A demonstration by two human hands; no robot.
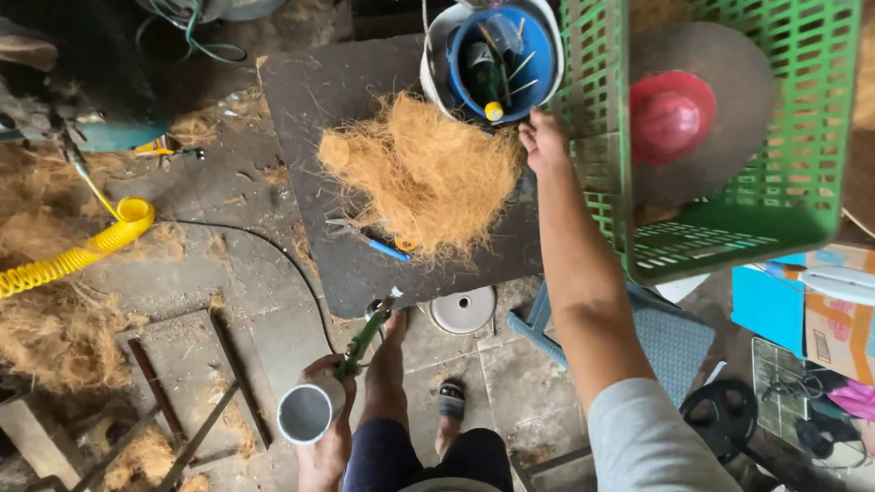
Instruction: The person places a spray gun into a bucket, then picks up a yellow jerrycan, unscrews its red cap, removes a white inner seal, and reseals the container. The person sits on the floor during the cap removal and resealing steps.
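- Dark board on the concrete floor, carrying a heap of coconut fibre at its middle; scissors with a blue handle at the heap's near edge.
- Green plastic crate tilted at right, holding a round brown disc with a red cap on it; close beside the reaching arm, so elbow kept tucked in to avoid knocking it.
- White bucket at the board's far edge with a blue tub nested inside, holding a dark bottle and thin sticks; rim crowded, so fingers best entered from the near side, clear of the sticks.
- Right hand stretched out to the tub's near rim, fingers curled and touching or just short of it; cannot tell whether anything is pinched.
- Left hand low by the knee, wrapped around 2 things: a short grey pipe, open end up, and a green-handled tool slanting toward the board. Grip best kept firm and the pipe level while the other arm reaches.
- Around: yellow coiled hose at left, loose fibre piles on the floor, a black cable curving toward the board, a round white lid under the board's edge, a sandalled foot just beside it.
- Underfoot clutter near the feet and cable: likely a snag on any shift of stance.
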